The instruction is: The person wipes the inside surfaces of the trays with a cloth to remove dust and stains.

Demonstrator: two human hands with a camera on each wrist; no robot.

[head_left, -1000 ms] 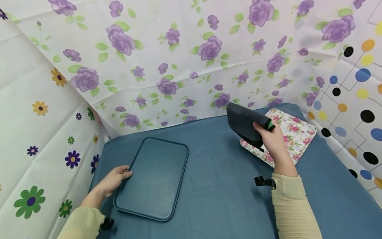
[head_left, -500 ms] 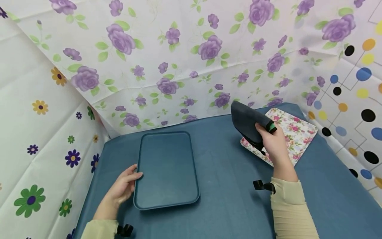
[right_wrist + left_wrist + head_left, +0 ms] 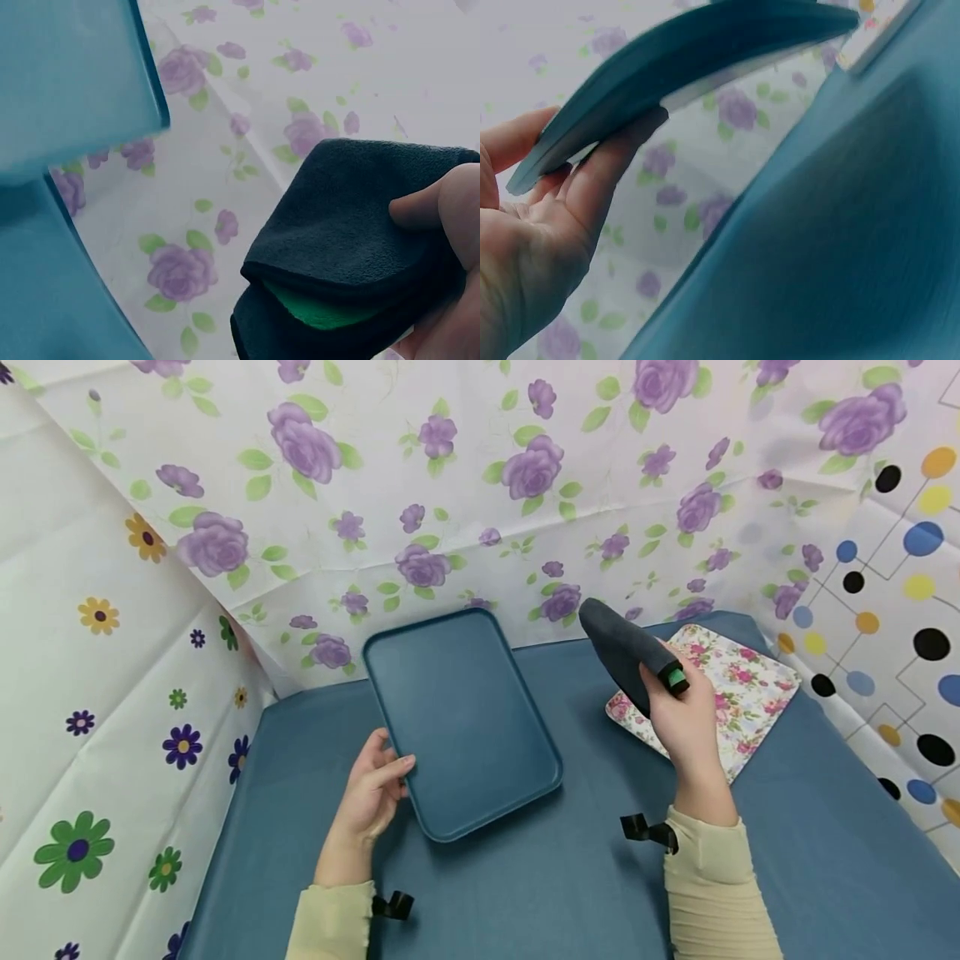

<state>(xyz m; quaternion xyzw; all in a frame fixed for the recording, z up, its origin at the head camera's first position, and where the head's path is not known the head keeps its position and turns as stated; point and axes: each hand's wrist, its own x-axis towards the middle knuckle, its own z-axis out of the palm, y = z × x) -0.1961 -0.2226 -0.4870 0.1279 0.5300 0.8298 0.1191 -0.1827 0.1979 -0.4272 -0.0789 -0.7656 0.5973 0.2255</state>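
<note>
A blue rectangular tray is held up off the table by my left hand, thumb on top of its left edge and fingers beneath. The left wrist view shows the tray edge-on, gripped between thumb and fingers of the left hand. My right hand pinches a folded dark grey cloth above the table's right side. Seen from the right wrist, the cloth has black edging and a green inner layer between its folds; the thumb lies on top.
A white board with pink flowers lies on the blue-covered table beneath and beyond my right hand. Flower-printed curtains hang behind the table and to the left; a dotted curtain hangs on the right.
My left hand has lifted the tray off the table and carried it right and farther back, turning it. The right hand still holds the cloth, which has tilted slightly.
</note>
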